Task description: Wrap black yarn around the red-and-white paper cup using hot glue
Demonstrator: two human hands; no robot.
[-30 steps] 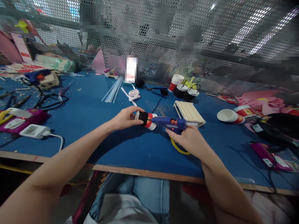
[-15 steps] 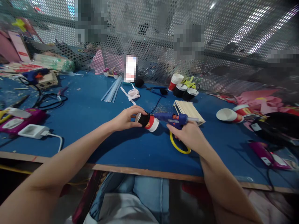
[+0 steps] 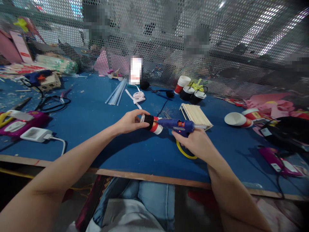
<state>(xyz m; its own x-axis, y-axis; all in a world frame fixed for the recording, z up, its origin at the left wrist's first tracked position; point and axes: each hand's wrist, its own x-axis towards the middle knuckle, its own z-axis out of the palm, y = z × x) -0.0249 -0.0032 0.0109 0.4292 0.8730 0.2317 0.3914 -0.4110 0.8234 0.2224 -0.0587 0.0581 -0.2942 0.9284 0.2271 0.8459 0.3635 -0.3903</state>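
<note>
A paper cup (image 3: 156, 126), red and white with a black band around it, lies tilted on its side in my left hand (image 3: 131, 121), whose fingers and thumb are closed about its left end. My right hand (image 3: 195, 140) is wrapped round the handle of a blue hot glue gun (image 3: 177, 125) with a clear glue stick out of its back. The gun's nozzle points left and lies over the cup's black and red part; whether it touches is hard to tell. Below the gun shows a yellow scissors-like loop (image 3: 185, 153), partly hidden by my right hand.
Behind stand black-wrapped cups (image 3: 187, 93) and a red-white cup stack (image 3: 182, 84). A small wooden-stick bench (image 3: 196, 115) is just beyond my right hand. White ribbon (image 3: 138, 96) and glue sticks (image 3: 117, 92) lie further back. Purple power strips (image 3: 31, 121) sit at left and right.
The glue gun's nozzle has come further left over the cup. The cup has turned slightly in my left hand, and its white end is now partly behind the gun.
</note>
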